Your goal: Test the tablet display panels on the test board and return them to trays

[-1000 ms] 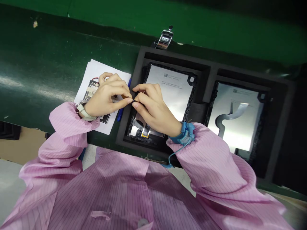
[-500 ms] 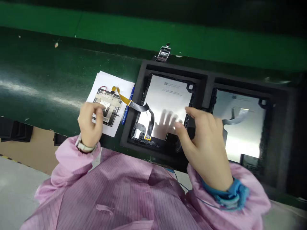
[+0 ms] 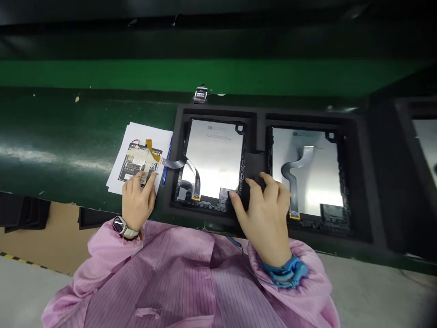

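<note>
My left hand (image 3: 138,200) rests with fingers spread at the lower edge of a circuit board (image 3: 138,157), which lies on white paper (image 3: 119,157). A gold flex cable (image 3: 152,150) on the board joins a grey ribbon cable (image 3: 175,164) leading to a display panel (image 3: 215,155). That panel lies, metal back up, in a black foam tray (image 3: 261,164). Fingers apart, my right hand (image 3: 268,212) hovers over or touches the tray's divider; its thumb is by the panel's lower right corner. Neither hand grips anything.
A second display panel (image 3: 310,177) with its own ribbon cable lies in the tray's right compartment. Between paper and tray is a blue pen (image 3: 167,166). A metal latch-like piece (image 3: 200,94) stands behind the tray. Another tray's panel (image 3: 428,141) shows at the far right.
The view has shifted, showing more on the right. My left hand's curled fingers have straightened onto the board. My right hand has lowered toward the tray's divider, its fingers still apart.
</note>
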